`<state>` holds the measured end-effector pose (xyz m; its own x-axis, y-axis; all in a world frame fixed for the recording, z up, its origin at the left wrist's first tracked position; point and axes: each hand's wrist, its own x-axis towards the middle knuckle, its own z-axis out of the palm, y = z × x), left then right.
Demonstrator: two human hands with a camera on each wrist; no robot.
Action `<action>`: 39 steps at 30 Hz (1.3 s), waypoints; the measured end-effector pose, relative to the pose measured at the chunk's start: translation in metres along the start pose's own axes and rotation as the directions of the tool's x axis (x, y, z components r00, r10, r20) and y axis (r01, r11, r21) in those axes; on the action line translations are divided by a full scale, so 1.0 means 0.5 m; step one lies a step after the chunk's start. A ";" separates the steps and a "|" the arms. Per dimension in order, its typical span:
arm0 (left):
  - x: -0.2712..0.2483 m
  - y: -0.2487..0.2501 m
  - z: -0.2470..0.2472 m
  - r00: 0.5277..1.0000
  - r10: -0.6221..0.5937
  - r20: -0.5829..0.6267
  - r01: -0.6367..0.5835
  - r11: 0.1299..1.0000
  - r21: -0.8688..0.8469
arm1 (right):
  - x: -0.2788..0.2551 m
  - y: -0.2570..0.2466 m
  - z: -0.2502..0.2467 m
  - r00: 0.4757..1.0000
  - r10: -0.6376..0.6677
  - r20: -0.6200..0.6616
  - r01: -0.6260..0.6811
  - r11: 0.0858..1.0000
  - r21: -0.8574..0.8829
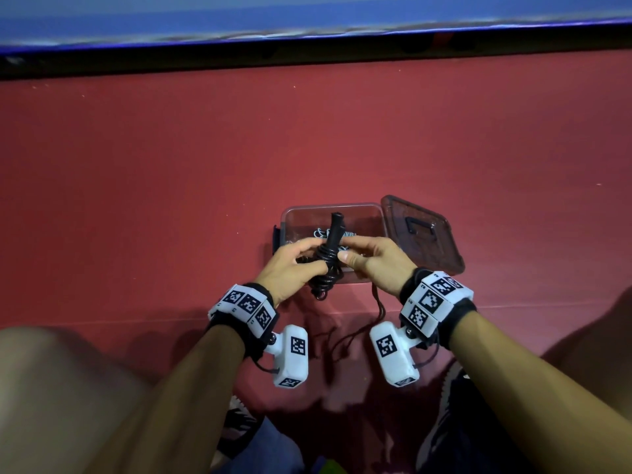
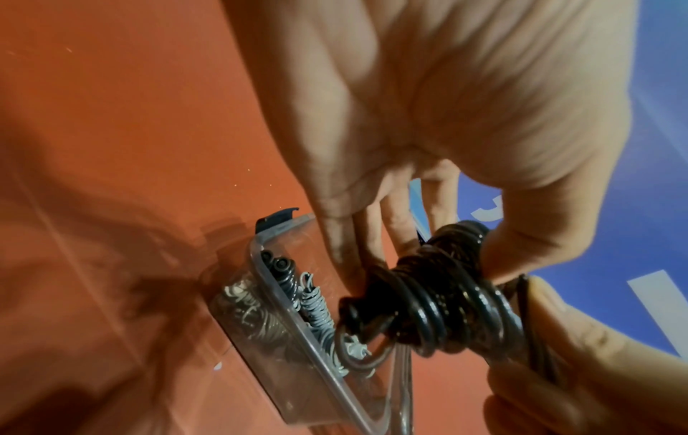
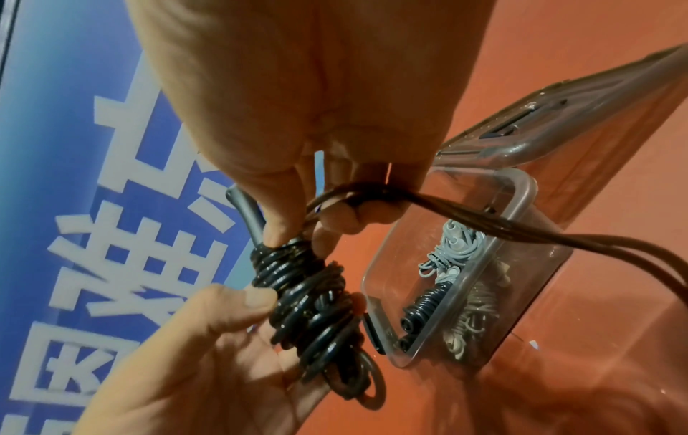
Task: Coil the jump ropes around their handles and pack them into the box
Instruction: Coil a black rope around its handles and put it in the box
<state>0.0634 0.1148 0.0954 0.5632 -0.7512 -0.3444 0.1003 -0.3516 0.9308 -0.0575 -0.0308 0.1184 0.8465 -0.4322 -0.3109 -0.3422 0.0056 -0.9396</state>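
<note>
Left hand [image 1: 294, 266] gripping black jump rope [image 1: 330, 258] bundle at its coiled middle; right hand [image 1: 371, 260] pinching bundle at 3 o'clock, loose cord [image 3: 551, 235] running through curled fingers. Bundle held just above near edge of clear box [image 1: 290, 213]; grey rope [image 3: 452, 247] and a black one already inside. Lid [image 1: 424, 230] at 3 o'clock of box. Risk judged: slack tail snagging box rim, or coils springing loose if thumb pressure eases.

Red floor [image 1: 171, 159], blue banner [image 3: 74, 147] with white characters, dim light
</note>
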 end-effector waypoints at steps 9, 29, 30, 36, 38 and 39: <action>-0.002 -0.020 0.000 0.997 -0.047 0.059 0.050 0.998 -0.038 | 0.001 0.016 0.001 0.997 0.071 0.008 -0.071 0.997 0.000; 0.012 -0.031 -0.003 0.999 0.038 -0.001 -0.038 0.999 -0.029 | 0.015 0.014 -0.005 0.997 0.066 -0.030 -0.071 0.966 -0.248; 0.014 -0.031 -0.005 0.999 0.042 -0.008 -0.042 0.998 -0.036 | 0.017 0.015 -0.006 0.997 0.071 -0.027 -0.075 0.966 -0.246; 0.021 -0.042 -0.006 0.996 0.080 -0.029 -0.079 0.997 0.012 | 0.016 0.022 0.002 0.995 0.061 -0.082 -0.067 0.994 -0.083; 0.022 -0.042 -0.003 0.996 0.077 -0.035 -0.075 0.996 0.055 | 0.016 0.028 0.006 0.994 0.065 -0.084 -0.073 0.992 -0.098; 0.023 -0.039 -0.002 0.998 0.064 -0.026 -0.062 0.996 0.066 | 0.017 0.030 0.007 0.994 0.067 -0.083 -0.075 0.992 -0.105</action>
<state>0.0687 0.1137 0.0734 0.5892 -0.7575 -0.2812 0.0110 -0.3404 0.9402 -0.0541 -0.0310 0.1011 0.7851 -0.5041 -0.3600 -0.4459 -0.0566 -0.8933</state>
